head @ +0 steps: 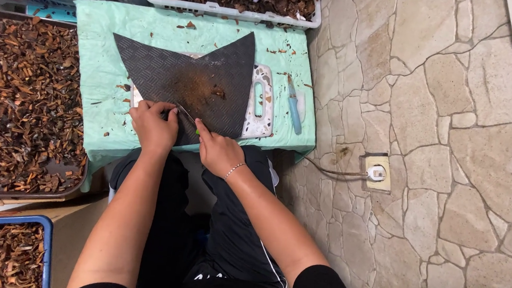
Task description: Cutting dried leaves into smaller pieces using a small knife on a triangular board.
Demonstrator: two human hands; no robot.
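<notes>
Seen from the head camera: at the desk's (pixel 155 30) near edge, the left hand (pixel 154 126) presses curled fingers onto a black textured mat (pixel 170 68), while the right hand (pixel 218 152) pinches a thin knife (pixel 186 114) that likely feels light, stiff and sharp, best held by its handle. A green cloth (pixel 98 81) covers the desk, trays of brown bark pieces (pixel 13 98) stand to its left, and the floor is stone paving (pixel 438 178).

Blue-handled knife (pixel 294 107) on green cloth (pixel 103 56), trays of brown chips, perhaps bark (pixel 19 98), floor socket (pixel 377 172), stone paving (pixel 450 179).
</notes>
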